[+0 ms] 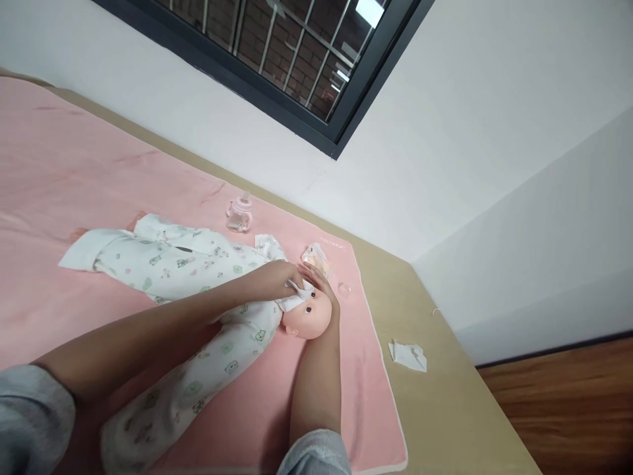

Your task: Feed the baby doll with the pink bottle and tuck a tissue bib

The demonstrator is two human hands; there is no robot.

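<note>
A baby doll (306, 320) in a white printed outfit (182, 258) lies on its back on a pink blanket (361, 396). My left hand (275, 280) pinches a white tissue (297, 297) and presses it on the lower part of the doll's face, hiding the mouth. Its eyes stay uncovered. Curved around the far side and top of the doll's head, my right hand (324, 284) has its fingers stretched out against it.
A pink-topped baby bottle (239, 214) stands beyond the doll's body. Past my right hand are a small printed packet (315, 256) and a little clear object (345, 288). A crumpled white tissue (408, 355) lies on the tan surface (435, 409). A wall and window (297, 99) rise behind.
</note>
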